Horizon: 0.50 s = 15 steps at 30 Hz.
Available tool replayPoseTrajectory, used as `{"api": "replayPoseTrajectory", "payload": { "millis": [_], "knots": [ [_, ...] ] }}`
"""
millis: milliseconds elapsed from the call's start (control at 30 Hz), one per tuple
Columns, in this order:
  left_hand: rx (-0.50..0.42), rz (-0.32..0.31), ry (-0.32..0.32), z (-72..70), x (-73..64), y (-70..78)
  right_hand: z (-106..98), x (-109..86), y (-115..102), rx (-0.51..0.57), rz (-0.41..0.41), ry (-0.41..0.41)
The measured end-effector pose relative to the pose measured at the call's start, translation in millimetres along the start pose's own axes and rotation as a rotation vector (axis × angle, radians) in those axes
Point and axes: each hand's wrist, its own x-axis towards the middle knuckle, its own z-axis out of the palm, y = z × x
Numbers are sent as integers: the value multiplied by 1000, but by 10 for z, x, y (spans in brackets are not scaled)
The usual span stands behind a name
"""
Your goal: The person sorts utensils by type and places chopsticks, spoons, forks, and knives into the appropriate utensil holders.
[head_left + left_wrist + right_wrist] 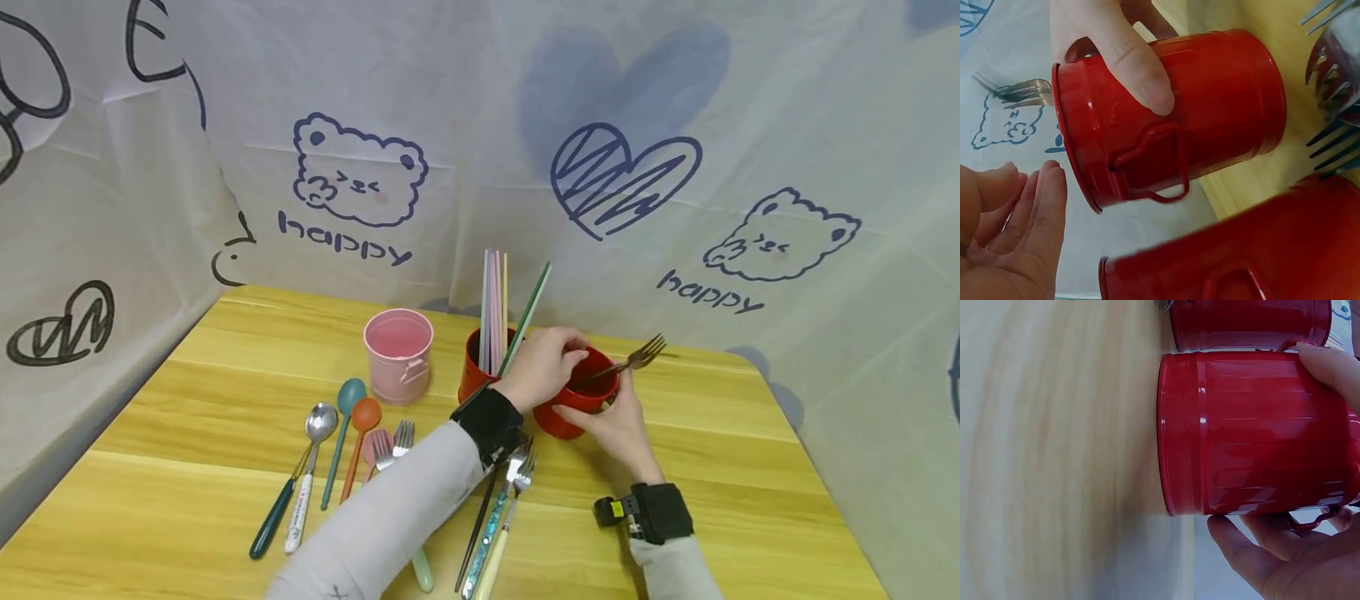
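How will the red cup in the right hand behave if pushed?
Probably stiff: the red cup looks undented under the right hand. Likely somewhat slippery, given its glossy surface. The fork leans out past the rim, so it may swing or shift if the cup is jolted.

Yellow wood-grain table (742, 467) under the grip; pale cloth backdrop (465, 92) behind it, blue heart drawing (624, 182) beyond, bear drawings (360, 185) either side.
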Motion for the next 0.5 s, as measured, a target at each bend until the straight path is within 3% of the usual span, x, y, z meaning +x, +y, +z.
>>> {"api": "replayPoseTrajectory", "payload": {
  "millis": [233,500],
  "knots": [
    [-20,4,1,-103,-120,-44,19,-14,-22,3,34,-8],
    [-127,33,-28,-299,-324,-172,32,-16,-26,0,39,-9]
  ]
}}
